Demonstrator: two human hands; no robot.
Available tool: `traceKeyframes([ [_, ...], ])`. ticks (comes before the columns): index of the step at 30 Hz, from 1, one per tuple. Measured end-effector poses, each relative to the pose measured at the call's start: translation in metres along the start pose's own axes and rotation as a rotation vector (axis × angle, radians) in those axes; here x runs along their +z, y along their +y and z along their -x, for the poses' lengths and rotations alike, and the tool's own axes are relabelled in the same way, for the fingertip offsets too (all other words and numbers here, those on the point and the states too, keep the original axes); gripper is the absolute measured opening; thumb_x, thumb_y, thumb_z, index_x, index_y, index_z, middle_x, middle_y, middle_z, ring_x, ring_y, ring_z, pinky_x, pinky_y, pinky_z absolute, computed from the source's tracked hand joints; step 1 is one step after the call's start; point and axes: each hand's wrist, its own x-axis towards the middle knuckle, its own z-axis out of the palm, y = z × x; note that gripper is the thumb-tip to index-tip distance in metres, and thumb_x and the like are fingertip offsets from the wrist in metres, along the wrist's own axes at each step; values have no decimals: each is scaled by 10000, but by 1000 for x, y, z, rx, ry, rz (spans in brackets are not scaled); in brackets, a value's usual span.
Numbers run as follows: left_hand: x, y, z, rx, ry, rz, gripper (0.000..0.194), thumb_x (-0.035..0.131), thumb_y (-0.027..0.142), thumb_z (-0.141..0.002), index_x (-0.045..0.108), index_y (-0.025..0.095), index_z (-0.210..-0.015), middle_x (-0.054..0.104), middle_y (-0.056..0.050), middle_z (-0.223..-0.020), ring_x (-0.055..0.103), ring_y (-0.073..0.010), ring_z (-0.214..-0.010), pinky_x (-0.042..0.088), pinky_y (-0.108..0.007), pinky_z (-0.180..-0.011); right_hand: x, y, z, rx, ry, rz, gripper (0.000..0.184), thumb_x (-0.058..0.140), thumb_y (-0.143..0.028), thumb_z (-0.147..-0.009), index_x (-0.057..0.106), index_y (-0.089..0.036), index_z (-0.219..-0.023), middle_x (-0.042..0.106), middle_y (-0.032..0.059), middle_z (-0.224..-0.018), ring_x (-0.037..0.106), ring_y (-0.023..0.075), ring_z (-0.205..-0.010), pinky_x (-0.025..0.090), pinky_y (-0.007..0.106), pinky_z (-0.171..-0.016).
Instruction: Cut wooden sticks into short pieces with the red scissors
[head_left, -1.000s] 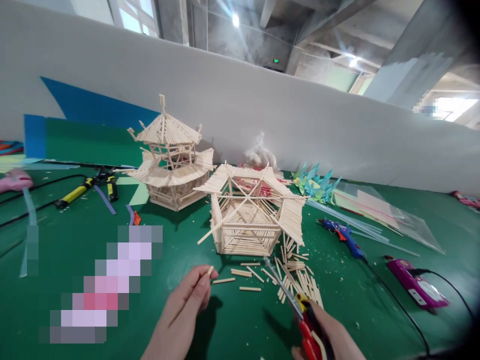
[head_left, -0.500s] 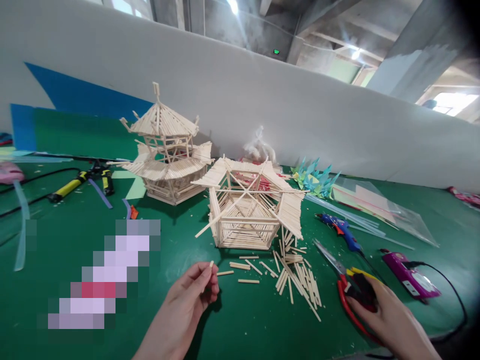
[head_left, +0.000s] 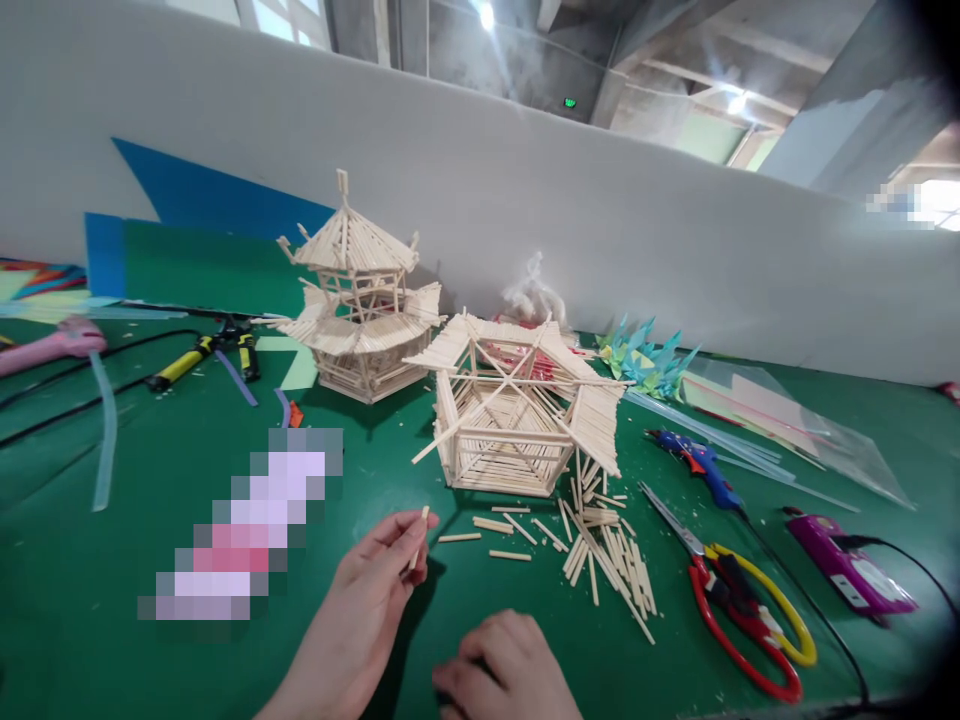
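Observation:
My left hand [head_left: 382,570] pinches a short wooden stick [head_left: 425,515] upright between thumb and fingers, in front of a partly roofed stick pavilion model [head_left: 506,475]. My right hand [head_left: 506,665] is low in the middle, right of my left hand. Its fingers are curled and blurred, their tips partly hidden, so its grip is unclear. Red and yellow-handled scissors [head_left: 739,590] lie on the green table at the right, apart from both hands. Loose wooden sticks [head_left: 611,560] are scattered beside and in front of the model.
A taller stick pagoda [head_left: 367,335] stands behind left. On the right are a blue glue gun [head_left: 697,465] and a purple corded box [head_left: 847,560]. Pliers [head_left: 184,365] and a pink glue gun [head_left: 52,350] lie left. A white partition [head_left: 637,230] rises behind the table.
My right hand has let go of the scissors and moved left to the front middle. My left hand still holds the stick. The view has turned slightly left.

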Motion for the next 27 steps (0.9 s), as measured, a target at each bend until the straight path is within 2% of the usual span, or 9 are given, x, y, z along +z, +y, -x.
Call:
traceKeyframes([
  [2, 1, 1, 0, -27, -16, 20, 58, 619, 232, -722, 633, 181, -745, 555, 43, -643, 433, -64, -566, 376, -174, -565, -19, 12, -13, 6, -63, -41, 140, 527, -209, -709, 592, -235, -831, 626, 6, -684, 554, 156, -599, 410, 259, -500],
  [5, 4, 2, 0, -69, -63, 31, 77, 602, 224, -735, 640, 158, -750, 549, 30, -629, 436, -68, -551, 383, -196, -570, -41, 23, -27, 183, -84, -188, 258, 486, -121, -725, 555, -205, -959, 605, 55, -827, 551, 178, -749, 454, 295, -632],
  [8, 9, 2, 1, -118, -101, 27, 91, 591, 211, -742, 643, 145, -775, 543, 22, -600, 457, -80, -567, 390, -205, -596, -46, 25, -37, 295, -60, -343, 265, 462, -100, -759, 526, -203, -995, 581, 62, -900, 535, 172, -837, 451, 295, -729],
  [13, 15, 0, 2, -106, -163, -68, 116, 564, 241, -757, 620, 151, -804, 537, 23, -615, 471, -80, -576, 392, -205, -612, -44, 25, -50, 379, -3, -470, 275, 481, -123, -760, 505, -213, -1019, 554, 37, -874, 532, 153, -779, 457, 269, -692],
  [18, 9, 2, -3, 260, -129, -805, 232, 405, 345, -826, 559, 171, -839, 526, 12, -603, 495, -132, -583, 411, -249, -577, -50, 44, -44, 465, 13, -332, 237, 444, -146, -793, 511, -191, -1016, 561, 48, -838, 543, 158, -751, 457, 270, -671],
  [21, 4, 4, -11, 402, -127, -1041, 196, 430, 334, -809, 569, 197, -803, 556, -15, -700, 513, -170, -661, 396, -272, -609, -53, 59, -32, 488, -51, -161, 231, 442, -156, -795, 521, -185, -1011, 574, 51, -800, 549, 177, -737, 456, 301, -673],
  [24, 2, 1, -21, 543, -197, -1289, 180, 435, 285, -804, 591, 204, -764, 562, -44, -760, 496, -216, -751, 366, -335, -692, -52, 64, -24, 421, -113, -43, 245, 449, -142, -787, 526, -184, -1016, 599, 57, -815, 554, 190, -753, 459, 319, -680],
  [27, 4, -8, -28, 664, -272, -1532, 219, 407, 210, -809, 611, 200, -730, 556, -62, -735, 465, -246, -753, 333, -384, -693, -48, 62, -24, 358, -193, 3, 260, 444, -117, -787, 526, -191, -1023, 612, 58, -874, 545, 196, -797, 452, 324, -704],
])
